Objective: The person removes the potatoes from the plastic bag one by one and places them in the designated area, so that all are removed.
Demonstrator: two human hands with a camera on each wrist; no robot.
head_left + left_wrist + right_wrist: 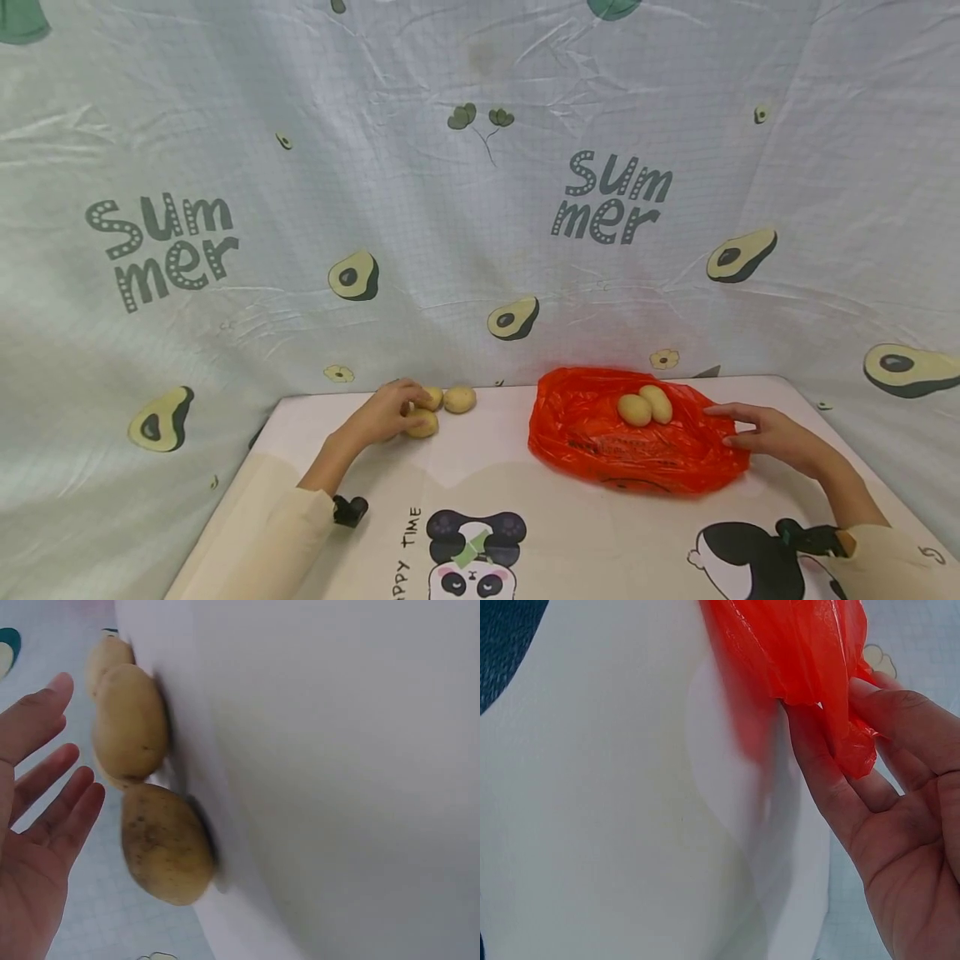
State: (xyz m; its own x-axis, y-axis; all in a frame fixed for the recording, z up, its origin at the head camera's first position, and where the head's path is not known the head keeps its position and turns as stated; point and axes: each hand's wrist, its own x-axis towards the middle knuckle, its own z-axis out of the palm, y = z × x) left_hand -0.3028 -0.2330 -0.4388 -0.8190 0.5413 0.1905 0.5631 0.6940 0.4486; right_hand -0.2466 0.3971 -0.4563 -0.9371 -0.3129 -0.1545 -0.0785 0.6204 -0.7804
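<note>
Pinching red bag (637, 446) in right hand (776, 433), left hand (384, 412) beside potatoes (460, 400), fingers parted, holding nothing

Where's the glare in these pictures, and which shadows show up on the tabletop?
Head view: pale glare streaks on the creased curtain, small highlights on the red bag; left wrist view: soft shadows on the tabletop beside the potatoes; right wrist view: glints on the bag, with a reddish cast and soft grey shadow below it.
</note>
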